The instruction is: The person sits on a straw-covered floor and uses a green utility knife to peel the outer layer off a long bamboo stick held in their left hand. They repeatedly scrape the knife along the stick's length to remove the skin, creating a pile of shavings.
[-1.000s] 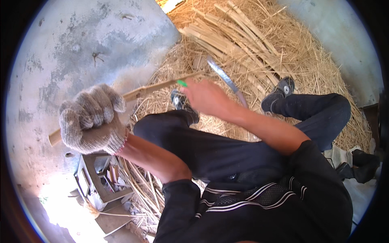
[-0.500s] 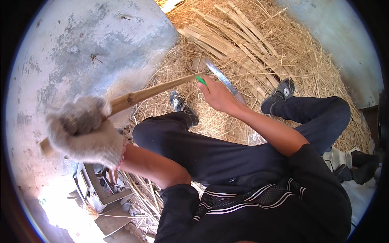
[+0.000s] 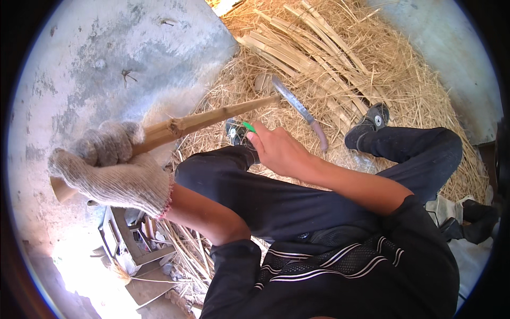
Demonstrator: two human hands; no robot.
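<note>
The left hand (image 3: 114, 173), in a knitted grey glove, is clenched around the thick end of a split bamboo strip (image 3: 212, 118), a short stub of which juts out behind the fist. Held that way, the strip slants across the front of the body above the knee, its thin end pointing away toward the right; the glove presumably spares the palm from sharp edges and splinters. The bare right hand (image 3: 281, 151) has its grip closed on a small green object (image 3: 248, 126), perhaps a tool handle, though most of it is hidden by the fingers. It sits just below the strip, apart from it in this view.

A machete (image 3: 297, 103) lies on the straw-like shavings (image 3: 414, 95) between the two shoes, wooden handle toward the person, probably so that it is easy to reach. Beyond it, bamboo slats (image 3: 319, 42) lie roughly side by side in a loose stack, which seems to keep them apart from the litter.

At the lower left, by the wall (image 3: 79, 80), stands a box-like wooden frame (image 3: 154, 256). Inside is a jumble of pale and reddish-brown scraps (image 3: 150, 228), too small to identify. Thin bamboo sticks (image 3: 186, 239) lie beside it.
</note>
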